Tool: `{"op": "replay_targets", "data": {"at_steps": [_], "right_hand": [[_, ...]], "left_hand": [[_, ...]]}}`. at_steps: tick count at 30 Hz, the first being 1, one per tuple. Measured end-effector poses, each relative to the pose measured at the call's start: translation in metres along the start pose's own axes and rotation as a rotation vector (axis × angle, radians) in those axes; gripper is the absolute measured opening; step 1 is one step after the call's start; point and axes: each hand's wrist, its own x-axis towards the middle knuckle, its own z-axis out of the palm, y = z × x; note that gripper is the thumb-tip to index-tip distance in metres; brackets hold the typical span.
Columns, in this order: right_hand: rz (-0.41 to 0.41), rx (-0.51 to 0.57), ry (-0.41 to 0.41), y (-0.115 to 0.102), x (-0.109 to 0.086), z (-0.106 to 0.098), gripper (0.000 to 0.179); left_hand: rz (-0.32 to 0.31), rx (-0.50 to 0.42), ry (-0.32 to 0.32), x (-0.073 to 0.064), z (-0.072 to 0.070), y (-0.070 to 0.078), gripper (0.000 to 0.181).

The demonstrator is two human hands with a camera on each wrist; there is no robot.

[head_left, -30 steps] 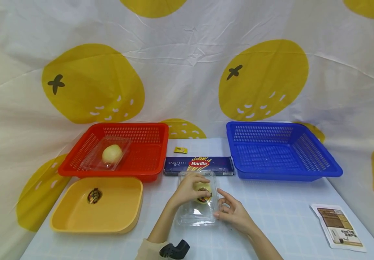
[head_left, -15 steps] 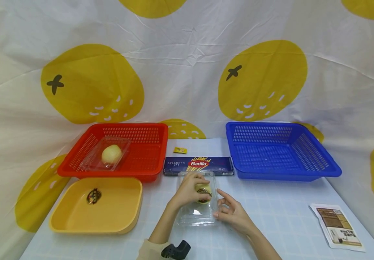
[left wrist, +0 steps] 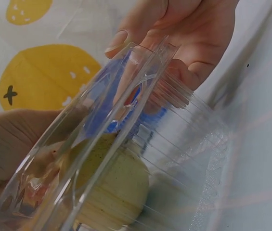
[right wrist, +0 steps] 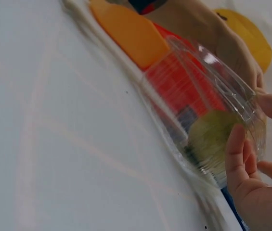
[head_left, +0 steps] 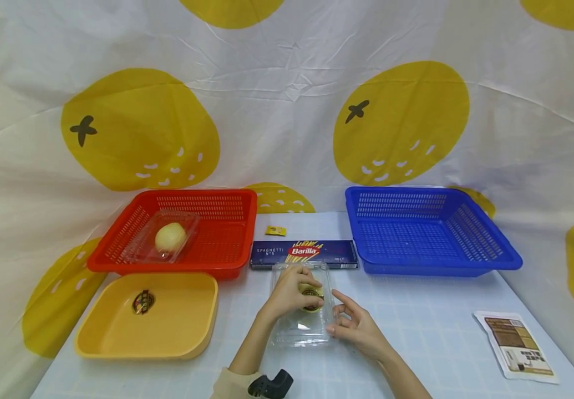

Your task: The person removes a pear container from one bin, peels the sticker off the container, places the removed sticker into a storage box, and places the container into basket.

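Observation:
A clear plastic clamshell container (head_left: pixel 299 327) lies on the table in front of me. Inside is a round, pale yellow-green fruit or vegetable (left wrist: pixel 116 187); its kind cannot be told. A dark round sticker (head_left: pixel 311 300) shows over it. My left hand (head_left: pixel 289 291) rests on the lid from the left, fingers bent and thumb apart. At the container's right edge, my right hand (head_left: pixel 356 327) holds the rim; in the left wrist view one digit lies over the rim and curled fingers lie below. The left hand partly hides the round thing.
Behind the container lie a blue spaghetti box (head_left: pixel 304 255) and a small yellow packet (head_left: pixel 275 230). A red basket (head_left: pixel 227 238) holds another clamshell (head_left: pixel 142 244). Left stands a yellow tub (head_left: pixel 167 327); a blue basket (head_left: pixel 416 238) is back right. A printed pouch (head_left: pixel 516 346) lies right.
Both hands and the container stay in nearly the same place. The whole head view shifts very slightly to the left.

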Motion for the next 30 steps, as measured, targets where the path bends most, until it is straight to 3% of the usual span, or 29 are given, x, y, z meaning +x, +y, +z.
{"op": "replay_targets", "data": {"at_steps": [11,18,24,30], "right_hand": [[0.008,-0.010,0.003,0.0031,0.0001,-0.0006,0.084],[0.042,-0.025,0.017,0.0019,0.0003,-0.0004,0.084],[0.023,-0.027,0.007,0.0017,0.0003,-0.0007,0.085],[0.036,-0.023,0.010,0.0027,0.0008,-0.0012,0.086]], "left_hand": [[0.001,-0.009,0.032,-0.0021,0.0035,-0.0022,0.016],[0.005,0.054,0.015,-0.0040,0.0027,0.0000,0.034],[0.034,0.071,-0.008,-0.0041,0.0012,-0.0011,0.026],[0.068,0.070,0.009,-0.0048,0.0014,-0.0030,0.021]]}}
